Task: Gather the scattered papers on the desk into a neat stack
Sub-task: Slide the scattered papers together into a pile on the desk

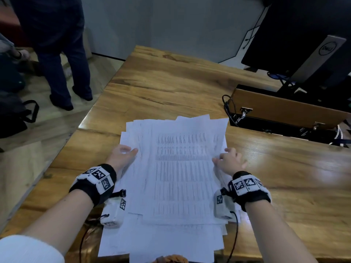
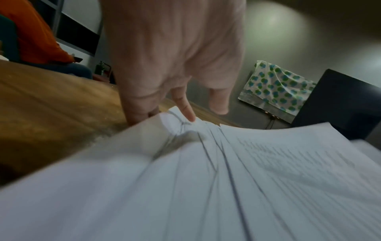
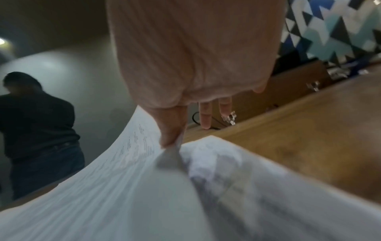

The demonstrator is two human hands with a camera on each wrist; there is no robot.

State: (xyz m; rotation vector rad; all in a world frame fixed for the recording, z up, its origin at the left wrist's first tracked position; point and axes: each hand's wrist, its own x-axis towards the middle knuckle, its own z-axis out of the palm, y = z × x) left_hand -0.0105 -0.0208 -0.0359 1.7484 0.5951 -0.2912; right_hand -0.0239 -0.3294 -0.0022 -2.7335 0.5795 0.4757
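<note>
Desk [image 1: 171, 82], hands flanking papers [image 1: 180, 168]

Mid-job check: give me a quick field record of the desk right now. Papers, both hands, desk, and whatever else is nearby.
papers: white printed sheets in one loose pile at the near desk edge, edges fanned and uneven, not yet squared
left hand: at the pile's left edge, fingers among the sheet edges
right hand: at the pile's right edge, thumb pinching raised sheets
desk: wooden top
wooden box: with metal clasps, far right, apart from the pile
monitor: behind the box
bystander: standing person on the floor beyond the desk's left side
</note>
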